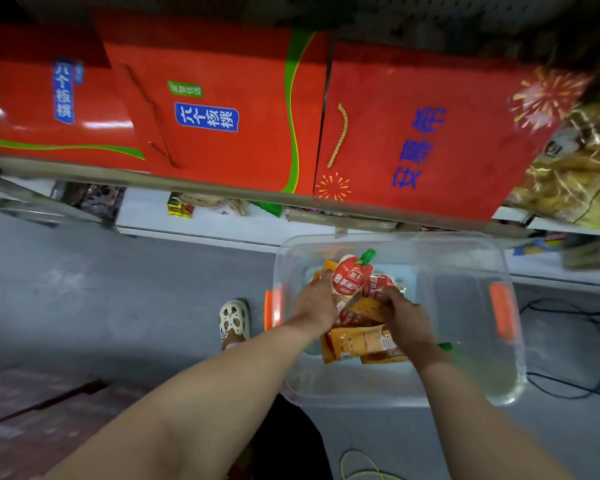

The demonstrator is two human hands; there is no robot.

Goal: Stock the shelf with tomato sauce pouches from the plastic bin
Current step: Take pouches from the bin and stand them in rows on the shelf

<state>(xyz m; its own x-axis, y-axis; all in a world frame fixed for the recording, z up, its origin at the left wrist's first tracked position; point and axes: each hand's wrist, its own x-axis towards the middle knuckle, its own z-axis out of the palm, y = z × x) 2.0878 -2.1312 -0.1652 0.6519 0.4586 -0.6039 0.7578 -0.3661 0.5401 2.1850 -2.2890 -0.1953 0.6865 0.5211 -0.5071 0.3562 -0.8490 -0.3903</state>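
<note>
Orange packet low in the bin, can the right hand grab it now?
Probably not yet. The right hand seems to have its grip full with a red pouch. The orange packet lies on top in the bin right beside that hand, so once free it likely could.

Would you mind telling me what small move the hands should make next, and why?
Probably lift the left hand straight up out of the clear bin: it already grips a tomato sauce pouch, green cap up, and the right hand touches a second pouch among orange packets.
</note>
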